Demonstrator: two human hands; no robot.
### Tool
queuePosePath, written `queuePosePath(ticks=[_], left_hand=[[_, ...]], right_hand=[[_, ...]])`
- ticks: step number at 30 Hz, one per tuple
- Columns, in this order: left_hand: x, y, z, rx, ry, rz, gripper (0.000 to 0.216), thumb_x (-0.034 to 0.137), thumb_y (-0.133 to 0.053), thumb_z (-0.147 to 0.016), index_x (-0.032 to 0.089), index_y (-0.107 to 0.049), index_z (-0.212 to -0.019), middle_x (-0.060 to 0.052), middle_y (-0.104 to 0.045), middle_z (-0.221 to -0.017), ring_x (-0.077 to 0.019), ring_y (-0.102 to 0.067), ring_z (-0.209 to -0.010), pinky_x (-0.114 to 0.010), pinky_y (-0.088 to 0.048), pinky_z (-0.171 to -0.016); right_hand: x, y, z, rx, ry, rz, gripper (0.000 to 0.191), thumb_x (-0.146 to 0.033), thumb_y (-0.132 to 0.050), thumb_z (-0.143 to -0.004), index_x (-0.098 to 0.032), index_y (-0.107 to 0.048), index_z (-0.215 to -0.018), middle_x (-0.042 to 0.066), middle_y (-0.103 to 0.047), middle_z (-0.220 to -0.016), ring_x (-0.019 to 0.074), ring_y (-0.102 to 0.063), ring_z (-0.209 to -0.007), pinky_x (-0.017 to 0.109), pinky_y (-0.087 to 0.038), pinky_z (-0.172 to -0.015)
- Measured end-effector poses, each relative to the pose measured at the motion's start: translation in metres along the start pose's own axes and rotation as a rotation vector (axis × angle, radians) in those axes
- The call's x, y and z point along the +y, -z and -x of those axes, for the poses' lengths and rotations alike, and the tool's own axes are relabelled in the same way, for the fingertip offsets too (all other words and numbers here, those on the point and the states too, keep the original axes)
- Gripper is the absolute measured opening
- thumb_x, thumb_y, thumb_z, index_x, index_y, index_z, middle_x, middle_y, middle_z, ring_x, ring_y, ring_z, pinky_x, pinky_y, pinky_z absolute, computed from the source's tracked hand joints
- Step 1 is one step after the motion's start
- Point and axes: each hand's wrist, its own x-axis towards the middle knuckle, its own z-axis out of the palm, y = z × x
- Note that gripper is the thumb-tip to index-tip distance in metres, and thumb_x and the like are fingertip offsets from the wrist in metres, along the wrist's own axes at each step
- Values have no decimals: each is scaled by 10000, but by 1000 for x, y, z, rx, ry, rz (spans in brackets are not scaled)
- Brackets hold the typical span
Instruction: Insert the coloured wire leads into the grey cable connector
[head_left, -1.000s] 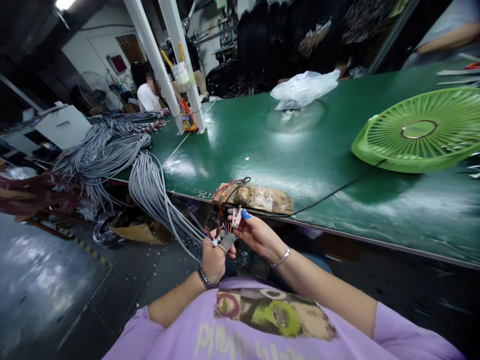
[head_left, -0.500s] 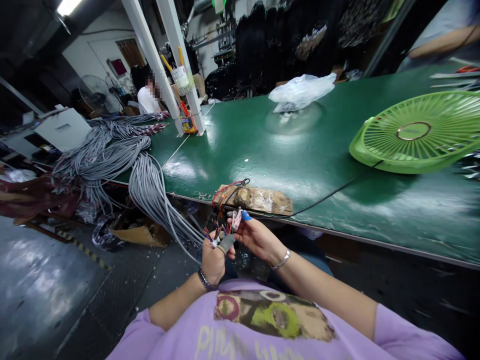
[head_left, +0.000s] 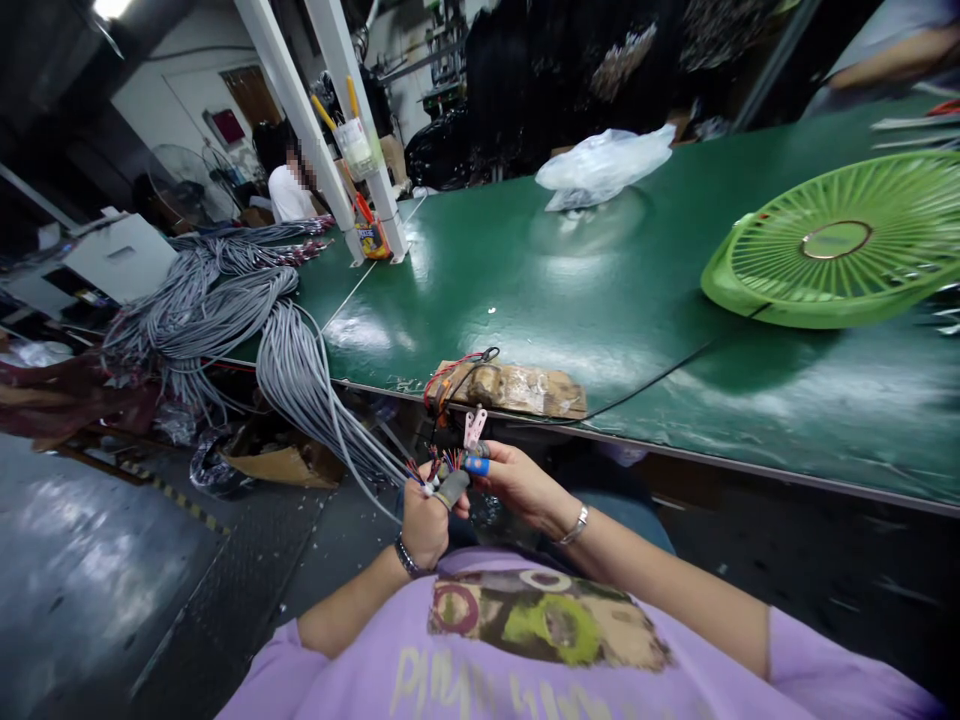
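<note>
My left hand is closed around the end of a grey cable whose coloured wire ends fan out above my fist; a grey cot covers one fingertip. My right hand, with a blue cot on a finger, pinches at those wire ends just below a pale clip hanging on wires from a taped brown block at the green table's front edge. Both hands meet below that edge, above my lap.
A big bundle of grey cables drapes off the green table at the left. A green fan lies on the right, with a black cord running to the block. A plastic bag lies far back. Another person sits beyond white posts.
My right hand has dropped from the clip down to the wire ends by my left hand. The view has shifted slightly; my left hand stays put.
</note>
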Motion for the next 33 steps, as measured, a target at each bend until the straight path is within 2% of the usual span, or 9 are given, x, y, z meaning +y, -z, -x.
queuePosePath(ticks=[10, 15, 18, 21, 27, 33], left_hand=[[3, -2, -2, 59, -32, -6, 313, 380, -690, -675, 147, -542, -529, 28, -536, -442, -77, -479, -395, -192, -366, -401], [6, -5, -6, 100, -13, -1, 318, 410, -701, -648, 153, -537, -559, 45, -507, -418, -68, -442, -359, -185, -334, -371], [8, -6, -9, 137, 11, 22, 328, 417, -720, -615, 155, -526, -576, 50, -506, -421, -65, -436, -353, -179, -329, -362], [9, -8, -9, 135, 14, 28, 329, 417, -722, -610, 154, -526, -584, 50, -508, -423, -66, -437, -356, -181, -341, -362], [10, -10, -6, 96, -25, -13, 319, 418, -697, -654, 153, -537, -577, 36, -527, -440, -72, -453, -369, -186, -361, -368], [9, -12, -6, 92, -14, -31, 329, 437, -704, -642, 156, -541, -592, 39, -529, -441, -72, -450, -368, -187, -364, -370]], right_hand=[[5, -5, 0, 65, -68, -97, 280, -315, -773, -602, -155, -543, -591, -48, -479, -496, 78, -437, -490, 233, -323, -518], [1, -1, 0, 58, -63, -150, 176, -262, -737, -635, -164, -594, -666, -29, -534, -575, 82, -452, -527, 237, -383, -564], [-5, 5, -2, 90, -66, -237, 157, -332, -647, -730, -178, -628, -758, 3, -598, -690, 98, -495, -578, 242, -425, -590], [-14, 7, -6, 106, -82, -270, 283, -450, -561, -795, -178, -636, -770, 28, -622, -735, 109, -526, -611, 237, -440, -589], [-19, 1, -16, 164, -80, -283, 227, -405, -669, -744, -182, -643, -773, -15, -575, -606, 94, -496, -564, 222, -422, -567], [-16, -1, -21, 204, -49, -347, 201, -376, -712, -711, -186, -659, -749, -17, -599, -618, 96, -509, -587, 232, -414, -606]])
